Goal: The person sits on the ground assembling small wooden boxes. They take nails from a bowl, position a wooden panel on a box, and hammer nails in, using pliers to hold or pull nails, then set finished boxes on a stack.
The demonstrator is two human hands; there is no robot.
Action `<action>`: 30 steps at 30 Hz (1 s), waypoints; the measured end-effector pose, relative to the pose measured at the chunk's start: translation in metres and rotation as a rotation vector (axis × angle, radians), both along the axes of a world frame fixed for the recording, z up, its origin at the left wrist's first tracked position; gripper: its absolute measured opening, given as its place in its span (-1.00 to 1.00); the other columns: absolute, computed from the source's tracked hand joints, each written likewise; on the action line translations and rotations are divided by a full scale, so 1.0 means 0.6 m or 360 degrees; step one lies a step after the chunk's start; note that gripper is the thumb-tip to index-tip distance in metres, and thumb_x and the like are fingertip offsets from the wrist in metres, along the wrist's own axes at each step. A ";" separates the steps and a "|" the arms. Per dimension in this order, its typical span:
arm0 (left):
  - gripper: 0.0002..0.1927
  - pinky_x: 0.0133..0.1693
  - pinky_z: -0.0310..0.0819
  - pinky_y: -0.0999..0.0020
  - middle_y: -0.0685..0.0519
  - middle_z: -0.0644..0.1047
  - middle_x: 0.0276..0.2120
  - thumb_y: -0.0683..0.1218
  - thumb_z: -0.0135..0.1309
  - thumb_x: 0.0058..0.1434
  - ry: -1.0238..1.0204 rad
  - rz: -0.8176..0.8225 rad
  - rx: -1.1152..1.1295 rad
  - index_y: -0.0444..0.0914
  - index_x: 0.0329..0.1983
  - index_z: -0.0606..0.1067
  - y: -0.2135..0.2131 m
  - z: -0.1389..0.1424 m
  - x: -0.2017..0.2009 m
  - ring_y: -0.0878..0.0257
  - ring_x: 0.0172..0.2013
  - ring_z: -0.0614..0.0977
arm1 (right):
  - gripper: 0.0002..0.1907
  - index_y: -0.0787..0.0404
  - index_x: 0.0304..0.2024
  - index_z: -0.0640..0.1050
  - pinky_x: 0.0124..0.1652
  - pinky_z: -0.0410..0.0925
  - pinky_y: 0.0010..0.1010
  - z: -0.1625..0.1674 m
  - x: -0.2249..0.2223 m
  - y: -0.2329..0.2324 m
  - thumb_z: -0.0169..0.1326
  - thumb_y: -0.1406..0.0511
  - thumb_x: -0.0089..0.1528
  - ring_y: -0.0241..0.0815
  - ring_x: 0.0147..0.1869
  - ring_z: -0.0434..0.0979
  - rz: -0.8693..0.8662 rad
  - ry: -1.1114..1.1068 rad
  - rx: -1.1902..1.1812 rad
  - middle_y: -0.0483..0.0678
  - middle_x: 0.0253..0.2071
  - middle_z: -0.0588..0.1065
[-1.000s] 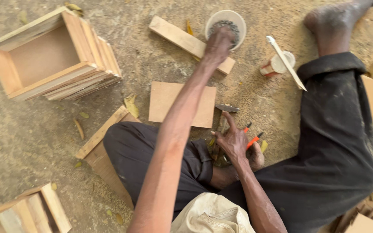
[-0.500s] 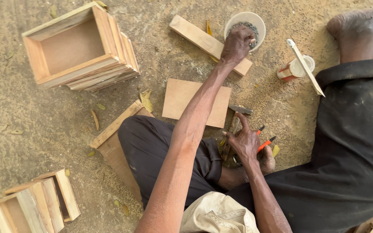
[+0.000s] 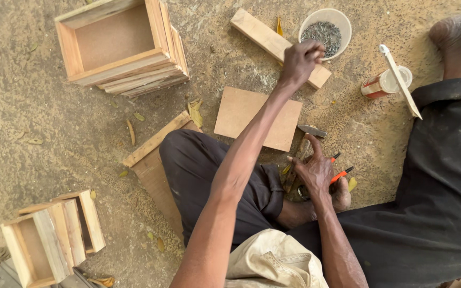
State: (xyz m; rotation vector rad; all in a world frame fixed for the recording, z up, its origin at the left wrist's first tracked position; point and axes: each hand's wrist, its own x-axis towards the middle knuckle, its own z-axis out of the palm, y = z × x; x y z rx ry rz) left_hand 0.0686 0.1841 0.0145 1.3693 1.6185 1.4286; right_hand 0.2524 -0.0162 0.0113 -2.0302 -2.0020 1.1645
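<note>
Seated on sandy ground; legs folded, work spread ahead of me; my left hand is stretched forward with fingers pinched shut just at the near rim of the white tub of nails; judging by the pinch it grips a nail or a few, though I cannot make out the nails in the fingers themselves; the tub sits toward the far side of the ground, touching the end of a wooden slat that lies diagonally beside it

My right hand rests low by my ankle, fingers spread and loosely curled over the hammer, head pointing away from me; red-handled pliers just beside it; whether the hand truly clasps the hammer handle I cannot tell

Flat square board lies between knee and slat, not yet fixed to anything; a part-built piece of wood pokes out under my left knee; glue bottle with a stick across it to the right

Done, as I judge: a stack of finished box frames at far left, more small boxes at near left; left: this board and slat unassembled, nailing not begun
</note>
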 end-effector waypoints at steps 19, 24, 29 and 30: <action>-0.73 -0.03 0.64 0.42 -0.17 0.68 -0.07 -0.31 0.20 0.25 -0.1103 0.0300 -0.0482 -0.41 0.02 0.61 -0.332 -0.096 -0.043 0.20 -0.08 0.71 | -0.12 -0.19 0.36 0.39 -0.32 0.49 -0.11 -0.006 0.004 -0.018 0.44 0.08 0.00 -0.04 -0.40 0.64 0.0028 -0.0008 0.0164 0.01 -0.50 0.57; -0.67 -0.11 0.71 0.38 -0.09 0.68 -0.11 -0.28 0.27 0.13 -0.1034 0.0194 -0.0606 -0.34 -0.01 0.61 -0.336 -0.075 -0.043 0.23 -0.16 0.74 | -0.11 -0.19 0.38 0.39 -0.32 0.48 -0.14 0.003 0.000 -0.025 0.42 0.09 0.01 -0.04 -0.42 0.63 0.0039 0.0015 0.0169 0.03 -0.53 0.55; -0.77 -0.23 0.69 0.36 -0.02 0.70 -0.15 -0.19 0.21 0.22 -0.0494 0.0615 -0.0775 -0.25 -0.05 0.65 -0.335 -0.060 -0.051 0.22 -0.25 0.71 | -0.10 -0.17 0.38 0.39 -0.36 0.46 -0.16 0.006 -0.002 -0.029 0.44 0.09 0.00 -0.06 -0.45 0.60 0.0055 0.0043 0.0209 0.00 -0.56 0.52; -0.78 -0.24 0.70 0.35 0.00 0.70 -0.15 -0.19 0.20 0.22 -0.0417 0.0688 -0.0739 -0.24 -0.06 0.65 -0.334 -0.063 -0.056 0.21 -0.26 0.71 | -0.11 -0.17 0.38 0.40 -0.37 0.46 -0.16 0.005 -0.001 -0.030 0.44 0.09 0.00 -0.07 -0.46 0.60 0.0056 0.0033 0.0220 -0.01 -0.56 0.52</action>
